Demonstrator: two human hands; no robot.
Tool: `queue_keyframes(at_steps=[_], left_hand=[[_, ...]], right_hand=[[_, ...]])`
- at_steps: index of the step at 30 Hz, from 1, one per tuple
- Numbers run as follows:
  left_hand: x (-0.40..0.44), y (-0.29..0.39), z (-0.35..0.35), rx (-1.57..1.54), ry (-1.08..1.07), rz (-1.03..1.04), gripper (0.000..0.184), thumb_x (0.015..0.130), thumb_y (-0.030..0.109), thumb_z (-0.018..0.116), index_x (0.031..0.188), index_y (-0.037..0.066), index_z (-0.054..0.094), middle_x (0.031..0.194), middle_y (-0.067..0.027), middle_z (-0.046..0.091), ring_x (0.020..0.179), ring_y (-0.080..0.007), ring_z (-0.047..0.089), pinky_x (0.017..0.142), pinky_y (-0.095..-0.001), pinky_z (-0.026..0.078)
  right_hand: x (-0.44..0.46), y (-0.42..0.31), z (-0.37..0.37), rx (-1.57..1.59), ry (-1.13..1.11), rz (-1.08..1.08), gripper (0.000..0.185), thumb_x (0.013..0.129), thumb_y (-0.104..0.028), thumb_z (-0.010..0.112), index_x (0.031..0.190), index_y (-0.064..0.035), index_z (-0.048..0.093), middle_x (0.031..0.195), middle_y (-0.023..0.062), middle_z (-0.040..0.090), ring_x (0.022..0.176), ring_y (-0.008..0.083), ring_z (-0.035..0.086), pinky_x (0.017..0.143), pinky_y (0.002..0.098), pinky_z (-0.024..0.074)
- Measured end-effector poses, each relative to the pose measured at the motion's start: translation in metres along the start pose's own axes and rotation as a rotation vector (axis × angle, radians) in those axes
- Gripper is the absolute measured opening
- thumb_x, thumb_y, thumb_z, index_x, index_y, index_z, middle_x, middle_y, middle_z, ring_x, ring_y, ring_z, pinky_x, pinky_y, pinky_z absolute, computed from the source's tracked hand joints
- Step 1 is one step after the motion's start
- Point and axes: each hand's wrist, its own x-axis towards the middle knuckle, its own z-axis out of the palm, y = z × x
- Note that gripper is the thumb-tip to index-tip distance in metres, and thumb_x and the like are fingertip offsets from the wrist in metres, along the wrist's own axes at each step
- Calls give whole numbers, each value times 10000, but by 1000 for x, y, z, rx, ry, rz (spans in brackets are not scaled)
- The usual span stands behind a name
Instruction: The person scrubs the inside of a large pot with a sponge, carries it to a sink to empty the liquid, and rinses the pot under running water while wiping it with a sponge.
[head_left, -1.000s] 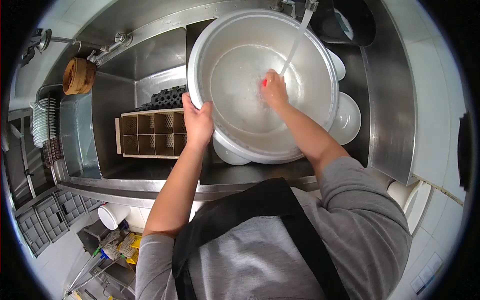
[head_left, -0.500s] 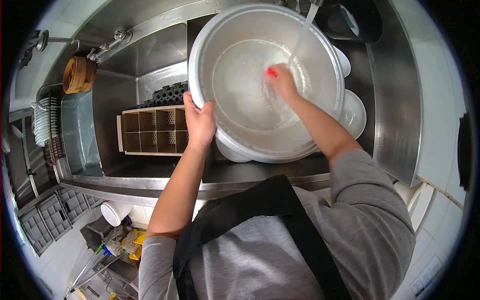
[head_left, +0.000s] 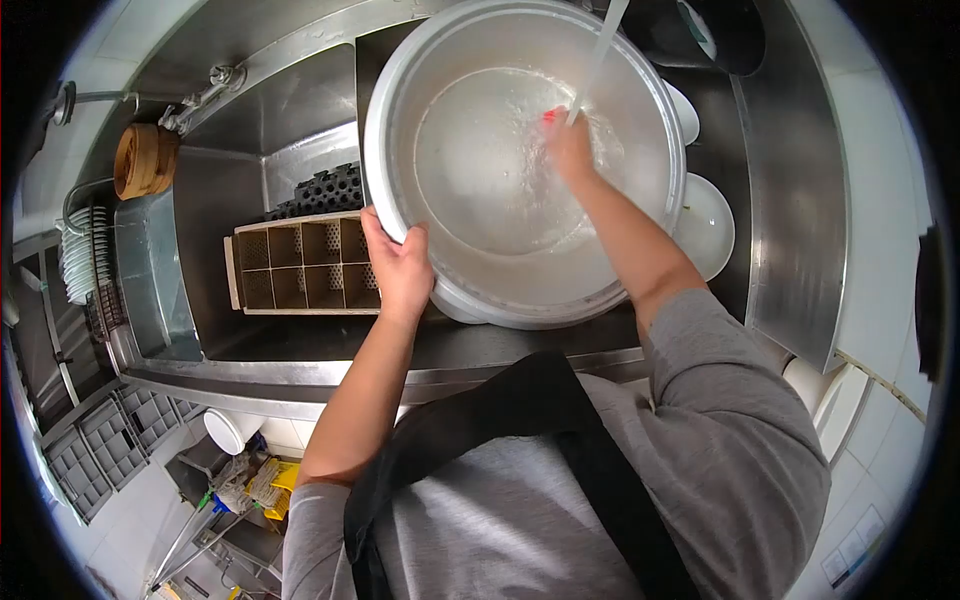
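Observation:
A large, round, pale-grey pot (head_left: 470, 225) rests tilted in the sink, its mouth facing me, with shallow water inside. My left hand (head_left: 402, 265) is closed on its left rim, thumb and fingers at the edge. Inside the pot, my right hand (head_left: 572, 150) presses a small red scrubber (head_left: 550, 118) to the bottom. Motion blur and the fingers hide much of the scrubber. A water stream (head_left: 604, 50) falls from above beside that hand and splashes. White bowls (head_left: 706, 228) lie partly under the pot's right side.
A tan divided rack (head_left: 300, 268) and a black perforated mat (head_left: 330, 190) lie in the left basin. Bamboo steamers (head_left: 146, 160) stand on the left divider, near stacked plates (head_left: 78, 255). A black container (head_left: 715, 35) sits at the back right. Mops (head_left: 255, 485) stand lower left.
My right hand has moved slightly up inside the pot with the scrubber, now behind the water stream. The left hand keeps its hold on the rim. The view has shifted a little.

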Motion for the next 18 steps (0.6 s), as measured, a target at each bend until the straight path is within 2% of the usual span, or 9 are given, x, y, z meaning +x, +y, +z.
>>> queue_keyframes(at_steps=[1, 3, 4, 5, 6, 9, 12, 17, 18], left_hand=[[0, 1, 1, 7, 9, -4, 310, 778, -28, 506, 1053, 32, 374, 986, -78, 482, 913, -131, 475, 850, -270, 393], [-2, 1, 0, 7, 4, -1, 315, 777, -30, 505, 1055, 32, 370, 983, -75, 476, 909, -133, 475, 851, -270, 392], [-4, -1, 0, 3, 11, 2, 320, 776, -33, 504, 1058, 32, 366, 980, -73, 471, 904, -134, 474, 853, -270, 392], [-5, -3, -2, 4, 10, 1, 320, 776, -33, 504, 1058, 32, 366, 980, -73, 471, 904, -134, 474, 853, -270, 392], [-6, -5, -2, -14, 3, 11, 322, 776, -31, 504, 1058, 32, 363, 980, -73, 467, 904, -134, 473, 854, -271, 392], [-13, -7, -3, -4, -4, 14, 322, 776, -24, 508, 1055, 34, 358, 977, -74, 462, 905, -134, 470, 854, -273, 393], [-12, -8, -4, 23, 0, 28, 321, 774, -17, 513, 1048, 36, 354, 974, -76, 458, 910, -135, 466, 854, -277, 392], [-14, -15, -8, 35, -1, 42, 327, 775, -14, 515, 1049, 36, 345, 979, -81, 451, 911, -143, 463, 856, -283, 393], [-14, -15, -7, 35, -6, 44, 327, 775, -14, 515, 1049, 36, 345, 979, -81, 451, 911, -143, 463, 856, -283, 393]], right_hand=[[-5, 3, 10, 29, -14, 75, 297, 926, -301, 475, 1004, -17, 511, 942, 153, 582, 944, 233, 586, 771, 371, 486], [-36, 48, 56, -393, -35, -619, 301, 940, -303, 441, 991, -14, 505, 861, 137, 595, 772, 227, 616, 673, 356, 503], [-52, 38, 54, -536, 64, -1300, 265, 939, -273, 432, 985, -22, 505, 786, 128, 595, 723, 239, 614, 646, 361, 493], [-43, 27, 47, -535, 63, -1299, 265, 939, -273, 432, 985, -22, 505, 786, 128, 595, 723, 239, 614, 646, 361, 493], [-20, 14, 37, -367, 60, -787, 268, 938, -268, 440, 1013, -21, 511, 867, 149, 585, 824, 233, 597, 688, 342, 485], [11, 2, 12, 106, 41, -53, 299, 944, -295, 434, 1029, -23, 526, 995, 182, 554, 988, 236, 544, 794, 335, 453], [-32, 26, 51, -375, -148, -455, 323, 950, -319, 414, 988, -14, 515, 970, 189, 559, 932, 289, 553, 816, 401, 439], [44, 22, 43, -201, -12, -420, 368, 945, -355, 392, 1051, -26, 519, 1102, 220, 536, 1030, 355, 526, 839, 423, 437], [26, 10, 48, -154, -32, -265, 365, 944, -357, 395, 1067, -34, 513, 1102, 211, 536, 1027, 355, 525, 835, 423, 442]])
